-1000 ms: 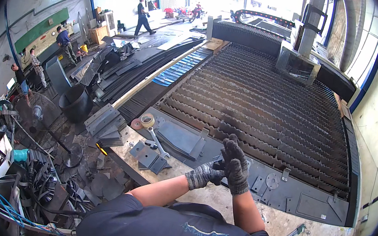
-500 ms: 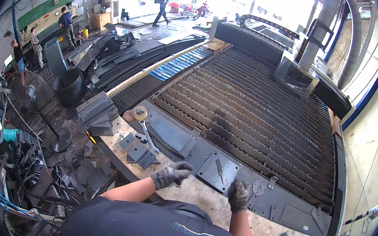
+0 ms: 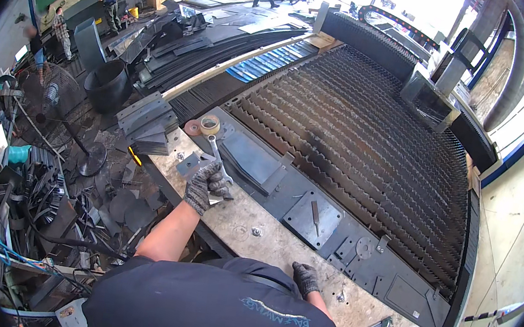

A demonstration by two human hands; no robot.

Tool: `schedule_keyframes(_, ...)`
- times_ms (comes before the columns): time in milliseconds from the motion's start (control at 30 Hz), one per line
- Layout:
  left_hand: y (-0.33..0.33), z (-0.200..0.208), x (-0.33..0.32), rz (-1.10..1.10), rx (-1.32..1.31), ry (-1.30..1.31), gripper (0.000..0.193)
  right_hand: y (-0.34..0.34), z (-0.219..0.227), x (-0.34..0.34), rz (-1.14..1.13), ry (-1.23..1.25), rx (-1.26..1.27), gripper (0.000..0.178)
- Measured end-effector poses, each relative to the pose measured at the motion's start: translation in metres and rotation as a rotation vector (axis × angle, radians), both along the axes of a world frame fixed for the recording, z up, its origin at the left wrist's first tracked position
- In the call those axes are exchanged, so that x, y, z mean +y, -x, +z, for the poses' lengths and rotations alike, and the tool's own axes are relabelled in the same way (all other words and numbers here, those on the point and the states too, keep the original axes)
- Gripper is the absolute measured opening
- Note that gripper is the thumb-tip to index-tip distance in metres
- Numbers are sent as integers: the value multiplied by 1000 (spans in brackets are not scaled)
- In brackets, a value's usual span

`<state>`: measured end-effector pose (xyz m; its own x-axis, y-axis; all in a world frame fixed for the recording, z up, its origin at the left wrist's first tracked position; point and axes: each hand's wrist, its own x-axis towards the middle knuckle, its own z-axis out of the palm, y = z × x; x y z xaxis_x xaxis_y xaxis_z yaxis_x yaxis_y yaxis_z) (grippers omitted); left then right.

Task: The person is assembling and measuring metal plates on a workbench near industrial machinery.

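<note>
My left hand (image 3: pixel 206 188), in a grey knit glove, is over a small stack of steel plates (image 3: pixel 188 164) on the bench. Its fingers are curled, and what lies in them is hidden. Beside those fingers lies a combination wrench (image 3: pixel 216 154). My right hand (image 3: pixel 305 278), gloved too, rests near the bench's front edge with its fingers curled in and nothing visible in them. Farther forward, a square steel plate (image 3: pixel 303 218) with corner holes carries a flat file (image 3: pixel 315 215).
A roll of tape (image 3: pixel 210 125) stands beside a reddish disc (image 3: pixel 191 127). Beyond the bench spreads a slatted cutting bed (image 3: pixel 354 135). A hex key set (image 3: pixel 375 326) lies at the right. Metal scrap and a standing fan (image 3: pixel 90 159) fill the left; several people are farther back.
My left hand has moved left and forward onto the small plates. My right hand has drawn back from beside the square plate to the bench's near edge. The view has shifted.
</note>
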<state>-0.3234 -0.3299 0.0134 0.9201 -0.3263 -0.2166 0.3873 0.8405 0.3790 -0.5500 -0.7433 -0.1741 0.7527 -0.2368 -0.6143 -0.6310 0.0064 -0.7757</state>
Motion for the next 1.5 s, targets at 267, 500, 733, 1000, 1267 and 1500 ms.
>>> schedule_keyframes(267, 38, -52, -71, -192, -43, 58, 48, -39, 52, 34, 164, -606, 169, 86)
schedule_keyframes(500, 71, -38, -156, -743, -455, -1301, 75, -79, 110, 81, 302, -784, 55, 66)
schedule_keyframes(733, 46, -128, -65, -464, 137, -431, 38, -58, 69, 48, 32, -1101, -84, 27)
schedule_keyframes(1000, 65, -159, 11, -182, 415, -491, 29, -16, 49, 23, -293, -791, 97, 17)
schedule_keyframes(1267, 62, -202, 20, -332, 409, -842, 44, -26, 57, 32, -277, -543, 274, 24)
schedule_keyframes(1500, 66, -194, 22, -433, 278, -1014, 49, -24, 60, 34, -261, -544, 271, 18)
